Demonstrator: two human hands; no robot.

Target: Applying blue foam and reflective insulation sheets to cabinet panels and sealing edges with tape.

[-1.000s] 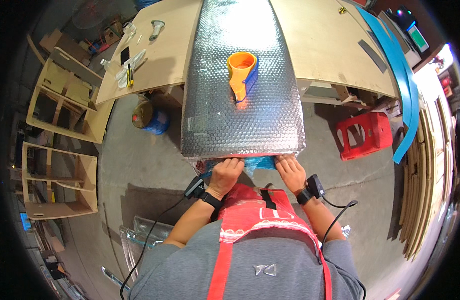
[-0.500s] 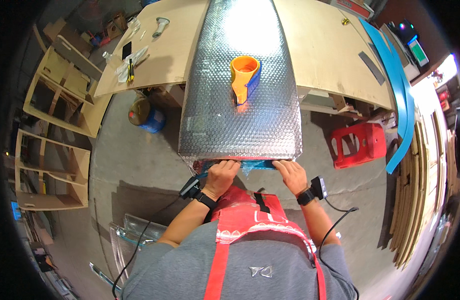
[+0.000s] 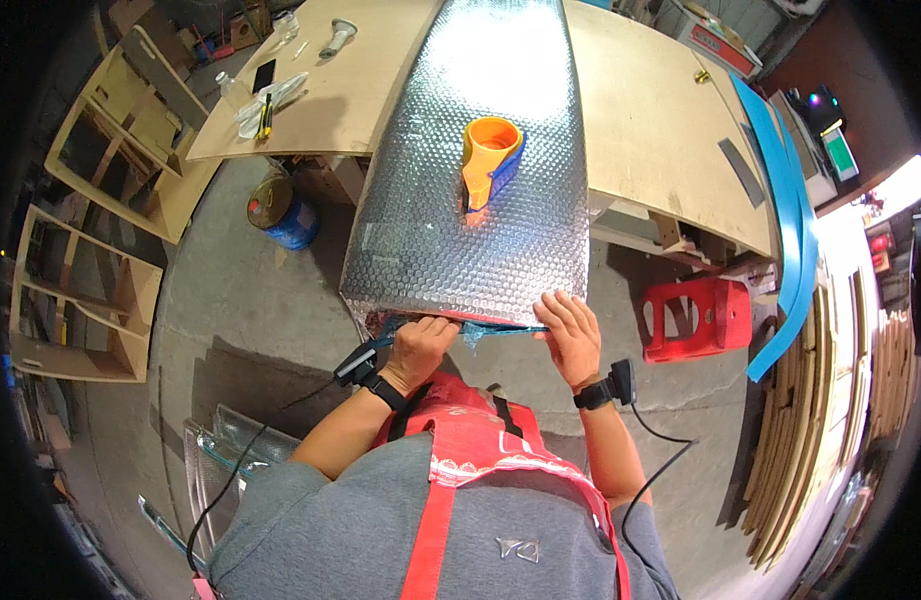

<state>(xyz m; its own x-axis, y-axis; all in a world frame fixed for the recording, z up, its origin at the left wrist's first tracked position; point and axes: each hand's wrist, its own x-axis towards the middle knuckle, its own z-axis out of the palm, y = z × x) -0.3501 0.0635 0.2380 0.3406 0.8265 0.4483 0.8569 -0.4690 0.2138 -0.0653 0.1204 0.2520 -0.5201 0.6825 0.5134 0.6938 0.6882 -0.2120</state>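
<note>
A long package wrapped in silver bubble foil (image 3: 451, 235) stretches away from me, its near end facing my body. On top rests an orange-and-blue tape dispenser (image 3: 493, 160). My left hand (image 3: 421, 350) is closed on the foil's near edge, left of the middle, where crumpled blue film (image 3: 476, 332) shows below. At the near right corner my right hand (image 3: 573, 335) lies with fingers stretched over the top of the foil and the thumb along the blue film edge. The inside of the package's end is hidden.
Under the package's far part stands a wooden table (image 3: 671, 130). A red stool (image 3: 696, 318) is at right, beside blue strips (image 3: 796, 250) and stacked boards (image 3: 816, 400). To the left are a blue bucket (image 3: 286, 220) and wooden frames (image 3: 86, 310). Foil sheets (image 3: 231, 460) lie lower left.
My right hand has shifted from gripping the near edge to laying its fingers over the right corner. My left hand keeps hold of the edge. The view has shifted slightly.
</note>
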